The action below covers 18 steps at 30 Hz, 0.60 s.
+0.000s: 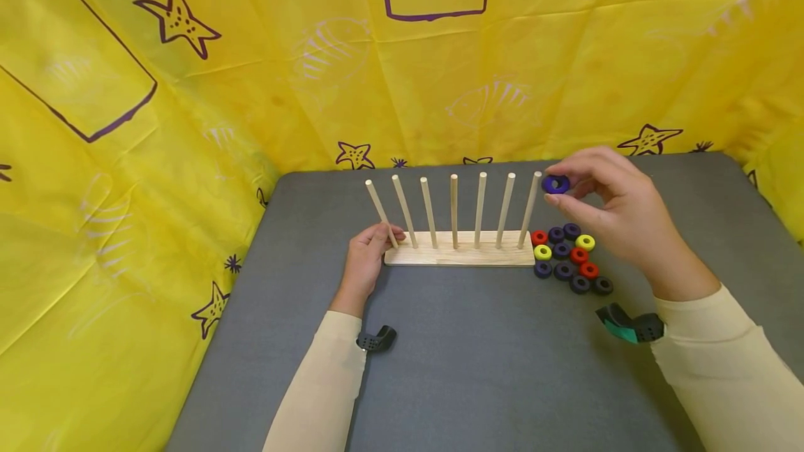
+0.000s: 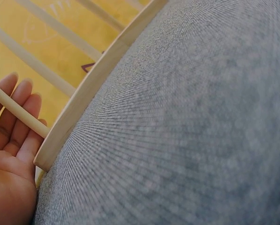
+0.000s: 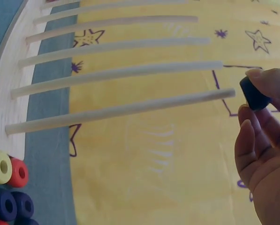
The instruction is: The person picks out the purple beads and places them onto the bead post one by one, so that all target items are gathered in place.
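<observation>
A wooden stand with several upright pegs (image 1: 460,250) lies across the table. My left hand (image 1: 369,251) is at its left end, with the fingers reaching behind the leftmost peg (image 1: 378,206); the left wrist view shows these fingers (image 2: 18,110) loosely extended, the thumb out of frame. With thumb and fingertips, my right hand (image 1: 618,211) pinches a blue ring (image 1: 556,185) by its edge. That ring is close to the top of the rightmost peg (image 1: 530,208), to its right. In the right wrist view the ring (image 3: 254,95) appears edge-on, apart from the peg tip.
Loose rings lie in a cluster by the stand's right end: several dark blue ones (image 1: 564,270), red ones (image 1: 578,255) and yellow ones (image 1: 585,242). A yellow cloth (image 1: 402,89) with sea drawings hangs behind the grey table (image 1: 452,354).
</observation>
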Each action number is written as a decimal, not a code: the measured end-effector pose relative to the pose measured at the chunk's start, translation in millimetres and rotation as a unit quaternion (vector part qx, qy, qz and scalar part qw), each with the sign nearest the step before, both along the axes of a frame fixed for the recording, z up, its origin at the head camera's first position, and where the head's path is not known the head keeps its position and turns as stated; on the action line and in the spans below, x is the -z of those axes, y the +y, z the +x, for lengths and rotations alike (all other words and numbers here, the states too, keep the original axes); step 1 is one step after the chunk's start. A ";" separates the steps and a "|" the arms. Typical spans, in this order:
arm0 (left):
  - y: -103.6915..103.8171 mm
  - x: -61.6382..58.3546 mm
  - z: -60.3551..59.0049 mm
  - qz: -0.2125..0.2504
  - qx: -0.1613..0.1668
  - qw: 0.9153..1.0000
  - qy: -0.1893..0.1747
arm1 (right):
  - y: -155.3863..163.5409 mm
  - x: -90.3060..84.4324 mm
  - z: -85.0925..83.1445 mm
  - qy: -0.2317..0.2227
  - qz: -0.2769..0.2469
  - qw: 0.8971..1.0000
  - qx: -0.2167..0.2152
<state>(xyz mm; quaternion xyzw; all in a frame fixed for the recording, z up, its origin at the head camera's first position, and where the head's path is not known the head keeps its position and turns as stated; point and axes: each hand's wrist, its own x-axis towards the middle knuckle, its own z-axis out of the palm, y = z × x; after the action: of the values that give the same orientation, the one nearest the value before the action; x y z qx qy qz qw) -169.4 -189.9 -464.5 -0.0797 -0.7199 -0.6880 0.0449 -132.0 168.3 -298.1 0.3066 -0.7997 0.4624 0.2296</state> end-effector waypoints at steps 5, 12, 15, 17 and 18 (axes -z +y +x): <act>0.2 1.0 -0.9 0.011 0.003 1.000 0.003 | 4.2 13.3 -12.2 0.001 0.002 1.000 0.006; 0.3 1.8 -1.0 0.013 0.003 1.000 0.004 | 3.6 18.9 -21.2 -0.007 0.003 1.000 0.008; 0.2 1.4 -1.0 0.012 0.001 1.000 0.002 | -3.1 8.4 -16.1 -0.006 0.005 1.000 0.006; 0.1 1.2 -1.1 0.012 0.001 1.000 0.001 | -7.9 1.7 -12.4 -0.006 0.003 1.000 0.008; 0.1 1.1 -1.0 0.013 0.001 1.000 0.001 | -9.6 -1.2 -10.9 -0.006 0.003 1.000 0.008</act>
<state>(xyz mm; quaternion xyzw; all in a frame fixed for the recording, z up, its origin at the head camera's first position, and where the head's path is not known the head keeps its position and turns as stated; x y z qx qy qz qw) -170.4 -189.7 -465.6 -0.0808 -0.7109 -0.6971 0.0463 -143.0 158.7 -297.0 0.2978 -0.8048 0.4599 0.2282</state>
